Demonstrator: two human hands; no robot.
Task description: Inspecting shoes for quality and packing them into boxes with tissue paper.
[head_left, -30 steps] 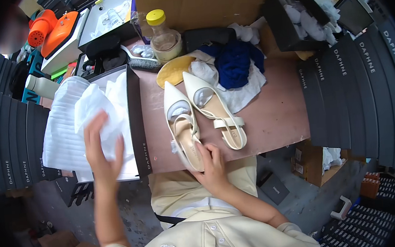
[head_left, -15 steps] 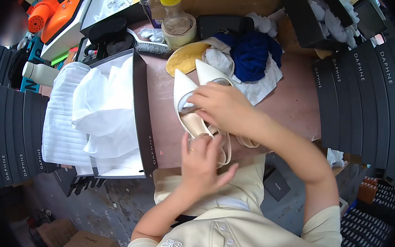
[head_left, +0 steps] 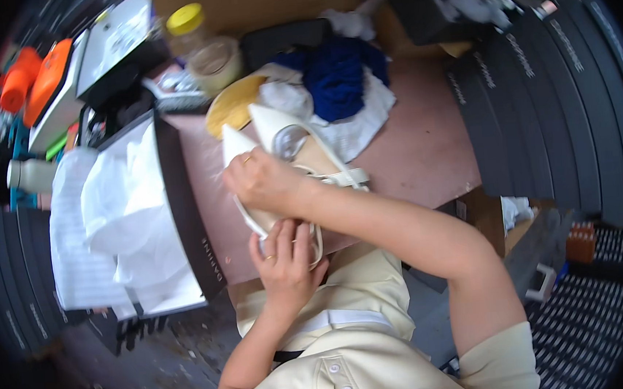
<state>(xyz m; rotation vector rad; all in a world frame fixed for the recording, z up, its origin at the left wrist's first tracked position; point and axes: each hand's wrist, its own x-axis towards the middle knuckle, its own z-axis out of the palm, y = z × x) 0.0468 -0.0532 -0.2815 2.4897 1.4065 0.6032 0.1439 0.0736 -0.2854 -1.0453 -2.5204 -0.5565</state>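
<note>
Two white pointed-toe shoes with thin straps lie side by side on the pinkish tabletop, toes away from me. My right hand reaches across from the right with its fingers curled closed over the opening of the left shoe. It covers the middle of that shoe, and whatever is between its fingertips is hidden. At the heel end, my left hand has its fingers bent round the same shoe. The right shoe shows a clear, shiny insert near its toe and a strap across its back part, under my right forearm.
On the left stands an open dark shoebox with white tissue paper. Behind the shoes lie a yellow pad, a blue cloth and a yellow-lidded jar. Stacked dark boxes line the right side.
The view has shifted, so the table sits further left. My right hand has moved from between the shoes onto the left shoe. My left fingers have closed in at its heel.
</note>
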